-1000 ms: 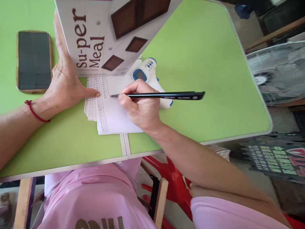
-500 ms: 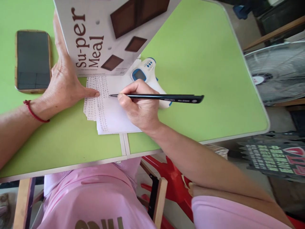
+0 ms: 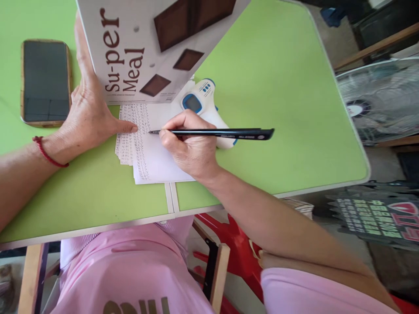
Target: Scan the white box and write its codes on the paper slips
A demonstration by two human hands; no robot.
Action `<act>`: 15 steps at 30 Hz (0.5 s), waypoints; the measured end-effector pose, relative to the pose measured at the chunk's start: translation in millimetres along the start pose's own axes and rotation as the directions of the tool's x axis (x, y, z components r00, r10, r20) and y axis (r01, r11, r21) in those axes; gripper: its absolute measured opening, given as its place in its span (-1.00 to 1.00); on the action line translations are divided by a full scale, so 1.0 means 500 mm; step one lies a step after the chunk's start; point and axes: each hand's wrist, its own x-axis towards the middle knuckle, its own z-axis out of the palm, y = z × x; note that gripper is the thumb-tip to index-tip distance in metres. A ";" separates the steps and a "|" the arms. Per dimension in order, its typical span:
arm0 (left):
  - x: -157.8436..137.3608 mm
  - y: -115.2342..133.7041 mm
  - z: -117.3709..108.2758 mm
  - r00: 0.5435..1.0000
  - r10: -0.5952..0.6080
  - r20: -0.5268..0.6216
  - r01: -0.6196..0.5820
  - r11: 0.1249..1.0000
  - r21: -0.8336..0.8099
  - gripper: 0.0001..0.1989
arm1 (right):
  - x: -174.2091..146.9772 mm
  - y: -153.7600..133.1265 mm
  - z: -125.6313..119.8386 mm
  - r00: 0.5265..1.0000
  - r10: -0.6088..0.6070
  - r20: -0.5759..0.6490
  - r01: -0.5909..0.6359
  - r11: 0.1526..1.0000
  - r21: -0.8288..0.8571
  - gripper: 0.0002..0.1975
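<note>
My right hand (image 3: 193, 144) is closed round a black pen (image 3: 225, 133), held almost level across the picture. The pen's tip touches a white sheet of paper (image 3: 163, 161) beside columns of small handwritten marks. My left hand (image 3: 91, 109), with a red cord at the wrist, lies with thumb stretched onto the written sheets and forefinger extended along the edge of a printed white box or booklet (image 3: 131, 35) reading "Su-per Meal". Its other fingers are partly hidden. More written sheets (image 3: 124, 148) stick out from under the top one.
A white and blue handheld thermometer (image 3: 209, 104) lies just beyond my right hand. To the left is a phone (image 3: 46, 83) in a brown-edged case. The green table (image 3: 278, 87) has a pale rim. A fan (image 3: 376, 100) stands beyond its right edge, and a red stool (image 3: 235, 244) below.
My right hand and the pen have shifted very slightly left, and the pen's back end has swung a little. My left hand stays on the sheets.
</note>
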 end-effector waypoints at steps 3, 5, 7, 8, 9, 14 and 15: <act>0.001 -0.020 0.004 0.999 0.037 -0.026 -0.038 0.998 -0.051 0.42 | -0.002 0.006 0.002 1.000 -0.026 -0.005 0.026 1.000 0.001 -0.81; 0.001 -0.036 0.005 0.997 0.068 -0.024 -0.069 0.995 -0.070 0.43 | -0.004 0.009 0.001 0.999 -0.044 -0.012 0.044 0.999 -0.027 -0.80; 0.000 -0.046 0.003 0.996 0.087 -0.014 -0.088 0.993 -0.078 0.44 | -0.005 0.008 -0.004 0.998 -0.063 -0.027 0.061 0.995 -0.081 -0.80; -0.001 -0.049 0.002 0.996 0.091 -0.007 -0.091 0.993 -0.075 0.44 | -0.004 0.008 -0.009 0.996 -0.083 -0.034 0.079 0.991 -0.111 -0.82; -0.001 -0.049 0.001 0.996 0.094 -0.001 -0.094 0.993 -0.066 0.44 | -0.002 0.007 -0.016 0.993 -0.116 -0.038 0.109 0.984 -0.141 -0.85; 0.011 -0.042 0.002 0.982 0.175 -0.074 -0.177 0.984 -0.025 0.39 | 0.014 0.022 -0.055 0.922 -0.387 0.023 0.378 0.884 -0.275 -0.84; 0.016 -0.042 0.002 0.976 0.186 -0.113 -0.191 0.981 -0.038 0.36 | 0.017 0.029 -0.060 0.924 -0.379 0.050 0.375 0.871 -0.317 -0.81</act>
